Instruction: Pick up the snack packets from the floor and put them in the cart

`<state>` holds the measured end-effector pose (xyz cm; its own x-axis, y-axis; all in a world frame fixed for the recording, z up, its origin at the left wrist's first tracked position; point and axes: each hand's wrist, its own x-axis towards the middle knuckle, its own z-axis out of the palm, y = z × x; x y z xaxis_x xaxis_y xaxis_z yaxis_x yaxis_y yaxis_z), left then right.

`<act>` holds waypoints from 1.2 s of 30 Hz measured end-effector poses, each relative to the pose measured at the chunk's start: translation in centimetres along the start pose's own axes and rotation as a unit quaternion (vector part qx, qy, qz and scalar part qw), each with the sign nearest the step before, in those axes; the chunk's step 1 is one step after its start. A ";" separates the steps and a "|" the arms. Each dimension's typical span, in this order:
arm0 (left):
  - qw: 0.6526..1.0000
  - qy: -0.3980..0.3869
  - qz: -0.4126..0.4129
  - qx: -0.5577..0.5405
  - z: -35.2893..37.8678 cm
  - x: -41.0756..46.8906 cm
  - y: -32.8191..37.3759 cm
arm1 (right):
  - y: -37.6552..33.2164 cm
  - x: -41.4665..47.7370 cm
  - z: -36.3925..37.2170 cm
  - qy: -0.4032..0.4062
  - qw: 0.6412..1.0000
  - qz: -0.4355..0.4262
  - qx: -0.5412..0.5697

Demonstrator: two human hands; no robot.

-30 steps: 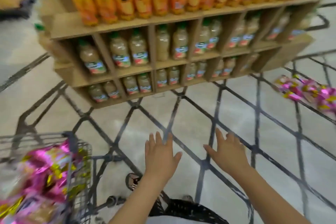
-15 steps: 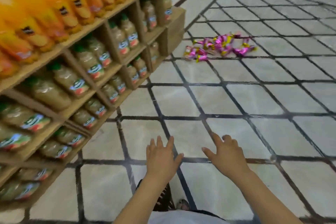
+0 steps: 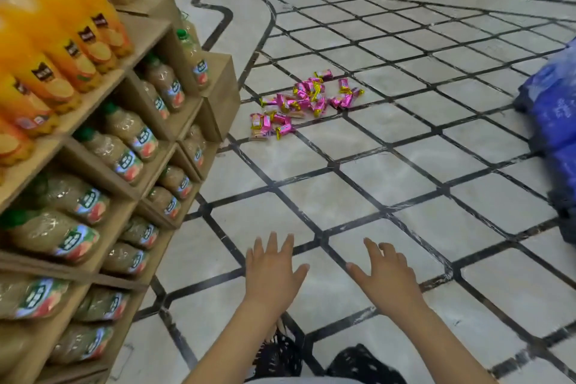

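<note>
Several pink and yellow snack packets [image 3: 304, 101] lie scattered on the tiled floor just past the corner of the shelf, well ahead of me. My left hand [image 3: 270, 271] is held out low in front of me, fingers straight and spread, holding nothing. My right hand [image 3: 386, 277] hovers beside it, also spread and empty. Both hands are far short of the packets. The cart is out of view.
A wooden shelf unit [image 3: 215, 97] with orange juice bottles [image 3: 59, 50] and pale drink bottles [image 3: 124, 156] fills the left. Blue packaged goods [image 3: 554, 121] are stacked at the right edge. The tiled floor [image 3: 389, 181] stretches between them.
My view has swung right, away from the cart, which has left the frame. The packets now lie straight ahead and nearer. Both hands stay spread and empty.
</note>
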<state>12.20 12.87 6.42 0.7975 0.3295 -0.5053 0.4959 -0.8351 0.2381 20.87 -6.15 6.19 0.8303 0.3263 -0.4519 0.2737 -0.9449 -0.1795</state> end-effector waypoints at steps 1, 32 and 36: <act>1.000 -0.003 0.001 0.004 -0.7 1.1 -0.6 | -0.7 0.9 -0.1 -0.002 1.000 0.002 0.001; 0.999 0.014 0.030 0.025 -23.3 47.5 17.0 | 5.2 50.4 -25.6 -0.025 0.991 0.091 0.096; 0.999 -0.023 0.036 0.019 -24.4 54.2 17.9 | 6.1 56.2 -26.4 -0.059 0.984 0.126 0.115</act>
<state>72.74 26.51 3.50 0.8136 0.2475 -0.5261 0.4234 -0.8723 0.2445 81.98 5.74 2.80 0.7920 0.0967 -0.6028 -0.0617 -0.9697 -0.2366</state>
